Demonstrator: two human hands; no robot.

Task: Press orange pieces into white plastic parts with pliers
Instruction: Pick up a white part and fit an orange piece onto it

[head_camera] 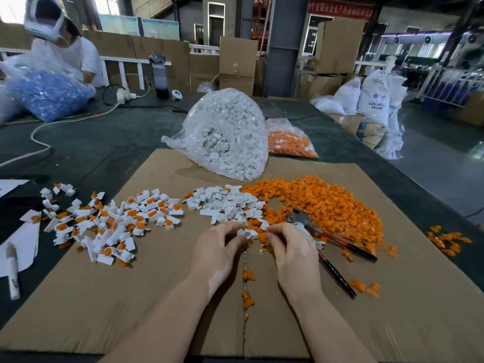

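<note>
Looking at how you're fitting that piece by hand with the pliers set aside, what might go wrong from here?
1. The pliers lie open just beside the right hand; a wrist movement may knock them into the loose orange pieces.
2. The left hand and right hand pinch a small white part at the pile's edge, so it could slip and get lost among unassembled white parts.
3. The finished pile sits close to the unassembled one; they might mix.
</note>
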